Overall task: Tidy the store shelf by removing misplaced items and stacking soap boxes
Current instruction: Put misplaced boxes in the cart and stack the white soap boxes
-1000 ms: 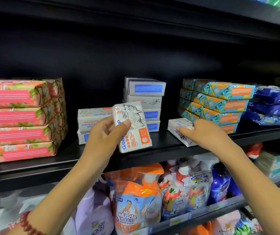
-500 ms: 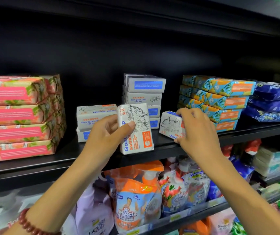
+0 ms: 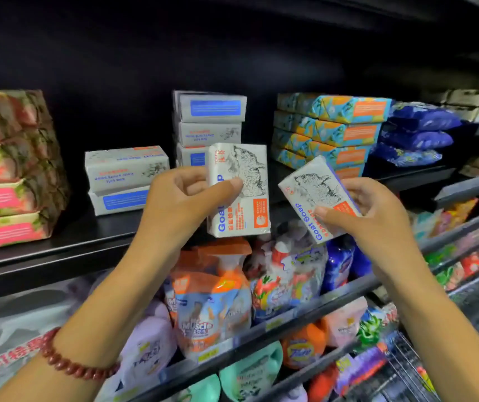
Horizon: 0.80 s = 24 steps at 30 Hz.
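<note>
Though it leans, the soap box (image 3: 313, 187) shows a goat.

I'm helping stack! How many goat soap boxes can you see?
7 boxes: one in the left hand, one in the right hand, two in the short stack, three in the taller stack. More possibly hidden.

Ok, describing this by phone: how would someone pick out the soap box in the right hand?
Find the dark upper shelf and its orange-and-teal stack. In front, the right hand grips a white Goat Soap box. Unlike the upright twin in the left hand, it is tilted.
</note>
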Each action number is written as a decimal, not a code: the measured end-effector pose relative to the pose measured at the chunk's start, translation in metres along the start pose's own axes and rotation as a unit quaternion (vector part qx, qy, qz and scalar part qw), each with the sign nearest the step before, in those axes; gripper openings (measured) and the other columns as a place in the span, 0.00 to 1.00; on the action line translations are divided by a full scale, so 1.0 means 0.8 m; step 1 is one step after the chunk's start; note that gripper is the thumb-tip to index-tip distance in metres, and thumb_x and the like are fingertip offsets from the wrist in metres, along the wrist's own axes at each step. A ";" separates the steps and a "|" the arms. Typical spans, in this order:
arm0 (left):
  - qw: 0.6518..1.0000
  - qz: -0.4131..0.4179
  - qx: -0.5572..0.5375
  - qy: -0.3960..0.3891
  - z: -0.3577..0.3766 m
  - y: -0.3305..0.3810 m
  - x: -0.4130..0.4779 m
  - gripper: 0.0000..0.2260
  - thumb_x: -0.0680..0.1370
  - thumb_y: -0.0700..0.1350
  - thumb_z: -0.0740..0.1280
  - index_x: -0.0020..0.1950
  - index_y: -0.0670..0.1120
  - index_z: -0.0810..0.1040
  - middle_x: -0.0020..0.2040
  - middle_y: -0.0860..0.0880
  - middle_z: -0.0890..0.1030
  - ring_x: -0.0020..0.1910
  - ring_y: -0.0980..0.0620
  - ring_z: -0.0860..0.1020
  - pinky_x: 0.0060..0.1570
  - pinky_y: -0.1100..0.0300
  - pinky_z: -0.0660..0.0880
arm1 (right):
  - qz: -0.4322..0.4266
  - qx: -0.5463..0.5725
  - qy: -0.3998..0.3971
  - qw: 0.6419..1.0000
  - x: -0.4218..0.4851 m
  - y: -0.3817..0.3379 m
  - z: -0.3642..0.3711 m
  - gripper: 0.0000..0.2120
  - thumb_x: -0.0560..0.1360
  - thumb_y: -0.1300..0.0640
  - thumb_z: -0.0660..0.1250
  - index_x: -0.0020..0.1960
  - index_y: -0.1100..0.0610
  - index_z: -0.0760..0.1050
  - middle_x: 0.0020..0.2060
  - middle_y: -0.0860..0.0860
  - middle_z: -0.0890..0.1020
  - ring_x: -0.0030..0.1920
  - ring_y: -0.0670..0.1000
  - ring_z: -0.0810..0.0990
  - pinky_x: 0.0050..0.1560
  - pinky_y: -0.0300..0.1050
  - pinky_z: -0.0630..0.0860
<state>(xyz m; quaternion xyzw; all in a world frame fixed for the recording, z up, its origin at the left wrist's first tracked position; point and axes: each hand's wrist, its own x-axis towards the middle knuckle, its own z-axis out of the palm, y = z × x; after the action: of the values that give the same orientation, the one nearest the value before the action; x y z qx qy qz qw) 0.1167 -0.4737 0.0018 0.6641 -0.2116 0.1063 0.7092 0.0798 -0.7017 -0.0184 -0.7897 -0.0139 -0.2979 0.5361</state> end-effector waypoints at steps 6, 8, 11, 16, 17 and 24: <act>0.991 -0.053 -0.079 -0.094 0.063 -0.028 -0.047 0.06 0.73 0.38 0.68 0.48 0.38 0.81 0.36 0.47 0.85 0.31 0.54 0.82 0.27 0.66 0.74 | 0.134 0.132 0.084 0.979 -0.101 0.031 -0.047 0.15 0.67 0.66 0.71 0.51 0.60 0.70 0.39 0.50 0.85 0.37 0.48 0.82 0.37 0.41 0.79; 0.983 -0.100 -0.104 -0.112 0.072 -0.053 -0.073 0.07 0.73 0.38 0.68 0.48 0.37 0.81 0.36 0.47 0.85 0.32 0.53 0.82 0.29 0.64 0.76 | 0.175 0.143 0.117 0.967 -0.142 0.042 -0.060 0.15 0.66 0.68 0.71 0.50 0.59 0.70 0.38 0.51 0.85 0.36 0.48 0.82 0.35 0.39 0.79; 0.966 -0.177 -0.085 -0.165 0.079 -0.108 -0.125 0.11 0.65 0.46 0.75 0.43 0.41 0.83 0.39 0.44 0.85 0.38 0.47 0.83 0.38 0.56 0.80 | 0.236 0.132 0.197 0.942 -0.228 0.062 -0.071 0.15 0.66 0.71 0.70 0.47 0.59 0.70 0.35 0.49 0.84 0.33 0.46 0.82 0.33 0.39 0.79; 0.917 -0.327 -0.085 -0.212 0.086 -0.172 -0.224 0.04 0.74 0.38 0.69 0.46 0.38 0.81 0.42 0.41 0.84 0.39 0.47 0.81 0.44 0.52 0.78 | 0.324 0.135 0.332 0.875 -0.380 0.073 -0.050 0.21 0.60 0.67 0.75 0.50 0.63 0.73 0.31 0.49 0.83 0.29 0.46 0.80 0.28 0.37 0.75; 0.906 -0.348 -0.088 -0.223 0.085 -0.180 -0.244 0.06 0.75 0.38 0.68 0.47 0.37 0.80 0.43 0.39 0.83 0.41 0.45 0.80 0.44 0.52 0.78 | 0.339 0.131 0.351 0.863 -0.406 0.073 -0.044 0.23 0.58 0.64 0.74 0.51 0.64 0.73 0.32 0.49 0.83 0.30 0.46 0.79 0.28 0.38 0.75; 0.847 -0.419 -0.028 -0.326 0.095 -0.211 -0.355 0.17 0.66 0.52 0.74 0.43 0.38 0.80 0.37 0.42 0.83 0.35 0.49 0.80 0.38 0.57 0.76 | 0.429 0.132 0.452 0.771 -0.567 0.063 -0.015 0.18 0.64 0.66 0.75 0.53 0.60 0.79 0.42 0.54 0.85 0.39 0.52 0.81 0.37 0.43 0.78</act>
<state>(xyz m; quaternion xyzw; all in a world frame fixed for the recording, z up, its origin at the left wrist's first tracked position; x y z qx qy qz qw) -0.0745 -0.5274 -0.2731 0.6658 -0.1349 -0.4294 0.5951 -0.2815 -0.5987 -0.2774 -0.4093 0.5311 -0.3544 0.6518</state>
